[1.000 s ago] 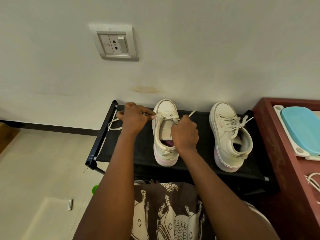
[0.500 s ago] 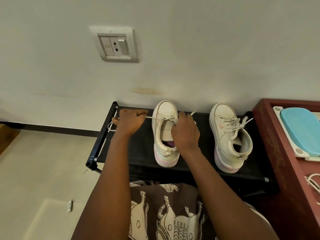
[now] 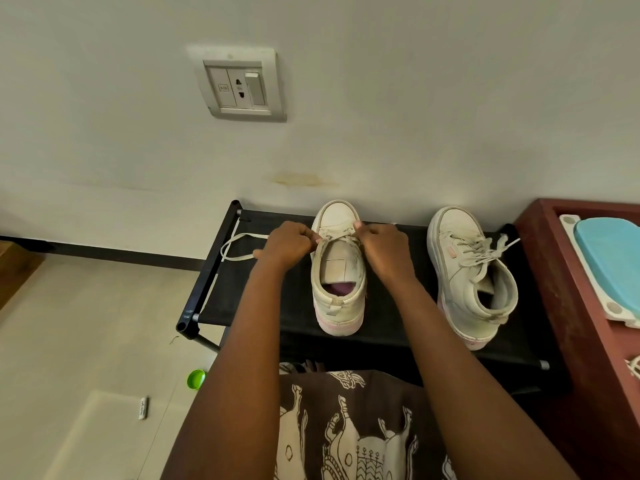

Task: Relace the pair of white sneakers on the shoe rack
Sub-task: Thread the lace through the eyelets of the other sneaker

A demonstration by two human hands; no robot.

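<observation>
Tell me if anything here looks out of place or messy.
A few small things. The lace trails in a loose loop over the left edge of the shoe rack. The right sneaker sits angled, its lace ends loose. A yellowish stain marks the wall, and a green cap lies on the floor.

The person is wearing a dark brown garment (image 3: 363, 420) printed with cream animal figures and line patterns; both arms (image 3: 239, 344) are showing bare.
</observation>
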